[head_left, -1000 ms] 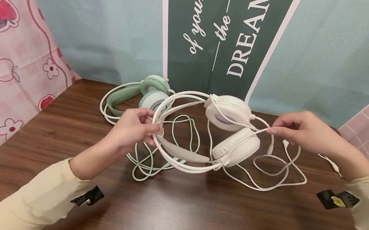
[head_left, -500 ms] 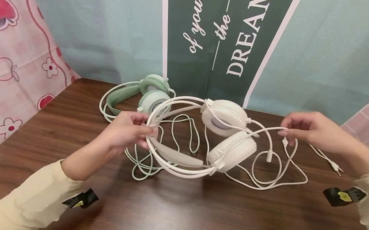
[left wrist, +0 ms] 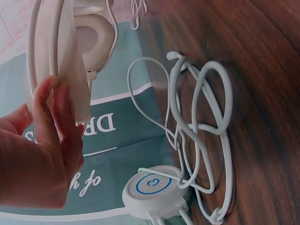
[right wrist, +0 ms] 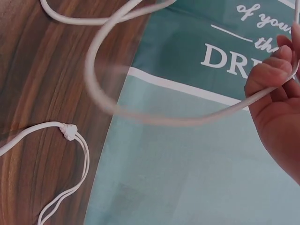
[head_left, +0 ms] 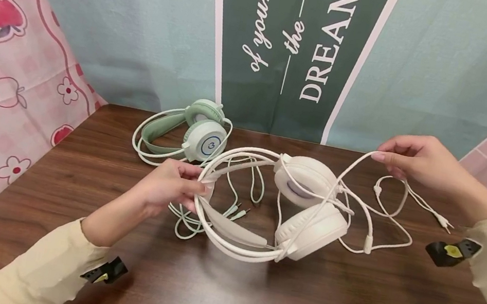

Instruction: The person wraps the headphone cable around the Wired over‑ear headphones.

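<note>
In the head view, white headphones (head_left: 310, 234) are held above the table, their ear cups to the right. My left hand (head_left: 173, 189) grips them at the middle of the headband (head_left: 234, 253), thumb on one side and fingers round the other. The left wrist view shows that hand (left wrist: 47, 140) curled round the band. My right hand (head_left: 419, 164) pinches the white cable (head_left: 354, 163) up to the right of the cups. From the fingers of the right hand (right wrist: 276, 89), a loop of the cable (right wrist: 173, 121) hangs in the right wrist view.
Green headphones (head_left: 205, 140) lie at the back left of the wooden table (head_left: 214, 293). Their tangled cable (head_left: 188, 227) lies behind the white headband. The white cable's splitter (head_left: 377, 189) and plugs (head_left: 444, 222) rest at the right. A printed cloth (head_left: 146, 45) hangs behind.
The white headphones have come down and nearer, uncovering the green ear cup. My right hand has moved right and up, drawing a length of white cable with it.
</note>
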{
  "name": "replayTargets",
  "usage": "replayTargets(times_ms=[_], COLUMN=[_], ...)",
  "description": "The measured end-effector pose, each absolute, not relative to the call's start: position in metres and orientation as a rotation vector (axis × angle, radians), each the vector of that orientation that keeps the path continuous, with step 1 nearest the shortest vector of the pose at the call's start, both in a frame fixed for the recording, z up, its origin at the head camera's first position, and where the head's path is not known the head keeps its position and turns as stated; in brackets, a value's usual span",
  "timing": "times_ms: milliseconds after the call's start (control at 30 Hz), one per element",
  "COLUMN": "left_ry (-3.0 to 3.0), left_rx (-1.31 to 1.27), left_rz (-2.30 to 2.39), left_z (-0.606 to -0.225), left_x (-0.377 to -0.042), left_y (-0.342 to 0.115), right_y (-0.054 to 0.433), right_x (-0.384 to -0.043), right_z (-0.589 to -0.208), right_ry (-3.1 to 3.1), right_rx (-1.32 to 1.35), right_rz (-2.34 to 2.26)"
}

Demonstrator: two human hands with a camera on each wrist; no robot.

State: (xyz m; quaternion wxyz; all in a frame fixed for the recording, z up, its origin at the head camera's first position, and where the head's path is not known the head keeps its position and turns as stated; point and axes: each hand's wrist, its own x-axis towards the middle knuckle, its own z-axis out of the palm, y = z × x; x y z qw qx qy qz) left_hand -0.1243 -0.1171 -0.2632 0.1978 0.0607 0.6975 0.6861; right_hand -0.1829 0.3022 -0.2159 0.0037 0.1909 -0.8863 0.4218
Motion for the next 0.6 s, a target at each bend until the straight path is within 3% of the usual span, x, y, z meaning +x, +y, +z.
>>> replayTargets(times_ms=[600], left_ry=[1.922], left_rx=[0.228], left_rz=[1.830], left_z=[-0.273], left_x=[-0.118], left_y=[-0.087], right_y=[0.270], right_x=[-0.196], right_z=[-0.225], right_ry=[-2.744], right_rx=[0.857], right_rz=[1.109])
